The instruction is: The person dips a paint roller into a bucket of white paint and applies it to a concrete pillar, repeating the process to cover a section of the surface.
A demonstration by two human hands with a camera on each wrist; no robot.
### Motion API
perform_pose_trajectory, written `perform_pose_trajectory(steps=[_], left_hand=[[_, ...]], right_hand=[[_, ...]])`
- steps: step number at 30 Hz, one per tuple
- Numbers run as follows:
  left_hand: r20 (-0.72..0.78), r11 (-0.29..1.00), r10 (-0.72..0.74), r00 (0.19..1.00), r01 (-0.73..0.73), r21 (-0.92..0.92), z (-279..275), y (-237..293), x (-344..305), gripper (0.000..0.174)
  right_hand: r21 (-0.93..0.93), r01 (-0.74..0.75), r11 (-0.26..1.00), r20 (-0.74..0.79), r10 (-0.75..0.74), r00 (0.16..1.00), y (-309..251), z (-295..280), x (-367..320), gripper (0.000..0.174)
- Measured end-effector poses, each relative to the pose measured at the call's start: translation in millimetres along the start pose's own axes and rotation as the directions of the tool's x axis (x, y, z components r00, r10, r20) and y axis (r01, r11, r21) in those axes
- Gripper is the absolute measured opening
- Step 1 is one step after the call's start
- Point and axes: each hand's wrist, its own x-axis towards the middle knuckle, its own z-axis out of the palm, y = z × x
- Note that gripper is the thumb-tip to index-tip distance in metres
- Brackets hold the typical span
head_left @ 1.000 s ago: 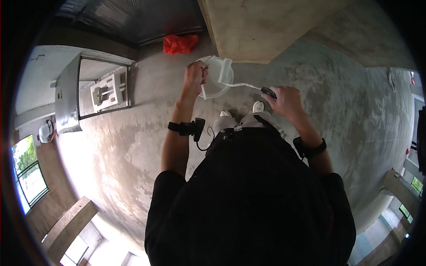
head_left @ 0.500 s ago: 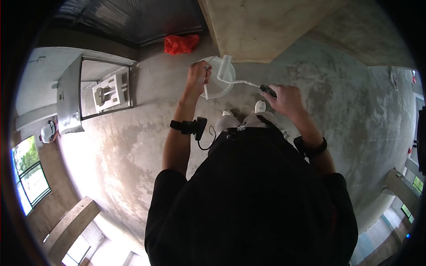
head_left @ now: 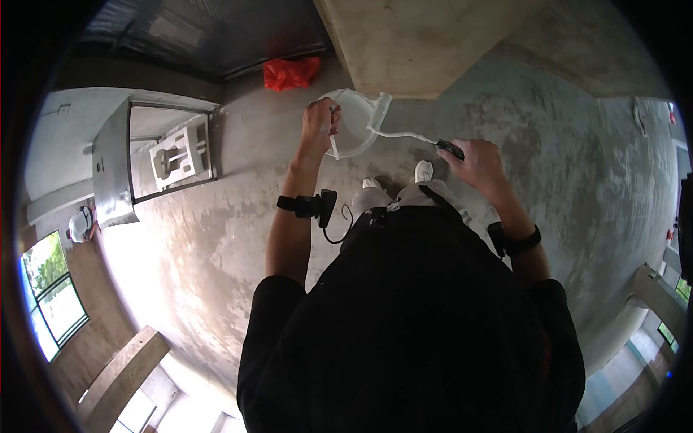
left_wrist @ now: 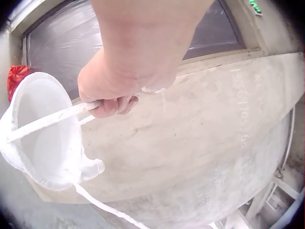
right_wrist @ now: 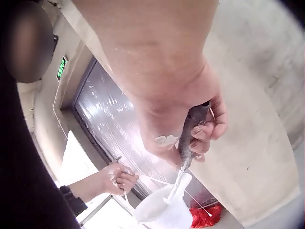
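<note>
My left hand grips the white bail handle of a white bucket, fingers curled round it. With my right hand I hold a paint roller by its dark grip. Its bent frame is coated in white and runs left to the bucket. The roller head, also white, sits at the bucket's right rim in the head view. White smears mark both hands. The left wrist view shows the bucket tilted, with the roller head beside its rim.
A concrete wall or panel stands just ahead of the bucket. Near it on the floor lies a red plastic bag. Dark plastic sheeting covers an opening at upper left. My white shoes are on the stained concrete floor below.
The roller head has shifted right, from over the bucket to its right rim, and leans more. My right hand has moved slightly right with it. The left hand keeps its hold on the handle.
</note>
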Motion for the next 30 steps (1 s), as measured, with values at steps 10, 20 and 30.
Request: perform_pose_trajectory(steps=[10, 20, 30], left_hand=[[0.029, 1.0, 0.004, 1.0, -0.004, 0.015, 5.0, -2.5, 1.8, 0.017], [0.015, 0.999, 0.025, 1.0, -0.024, -0.027, 2.8, -10.7, 13.1, 0.015], [-0.003, 0.996, 0.011, 1.0, -0.011, -0.085, 4.2, -11.3, 20.0, 0.014]], right_hand=[[0.048, -0.015, 0.999, -0.075, 0.018, 0.997, -3.6, 20.0, 11.1, 0.036], [0.037, -0.073, 0.997, -0.034, 0.074, 0.997, 13.1, 22.5, 5.9, 0.037], [0.109, -0.118, 0.987, -0.072, 0.126, 0.989, 14.0, 24.4, 16.7, 0.04]])
